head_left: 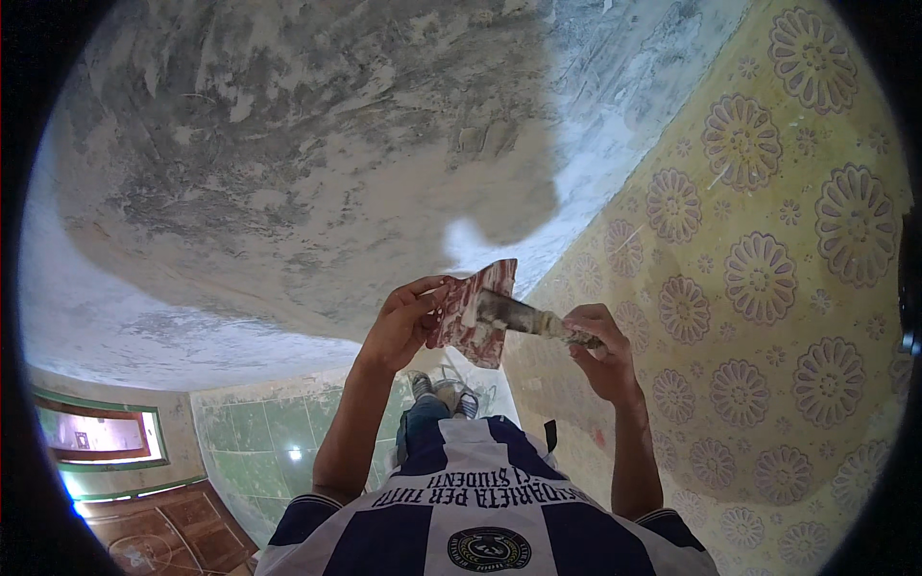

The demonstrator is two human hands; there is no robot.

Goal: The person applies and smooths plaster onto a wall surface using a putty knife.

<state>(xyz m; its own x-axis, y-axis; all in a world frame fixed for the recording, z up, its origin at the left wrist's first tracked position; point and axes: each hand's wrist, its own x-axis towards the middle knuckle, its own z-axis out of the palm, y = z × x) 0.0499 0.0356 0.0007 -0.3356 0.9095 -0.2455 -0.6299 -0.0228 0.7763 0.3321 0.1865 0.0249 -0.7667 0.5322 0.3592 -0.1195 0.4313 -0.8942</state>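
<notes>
My left hand (403, 324) grips the left edge of a small reddish board (490, 351) smeared with whitish paste, fingers closed on it. Between the thumb and fingers of my right hand (605, 360) is the handle of a putty knife (519, 315), its dark blade pointing left. That blade lies over the face of the board and appears to touch it. Both things are held in front of my chest, below a rough plastered surface (384, 182) with grey and white patches.
Along the right runs a yellowish wall (759, 278) with a flower pattern. Green tiles (274, 427) lie below to the left, near a wooden door (168, 533) and a green-framed window (101, 429). My feet (444, 394) show under the board.
</notes>
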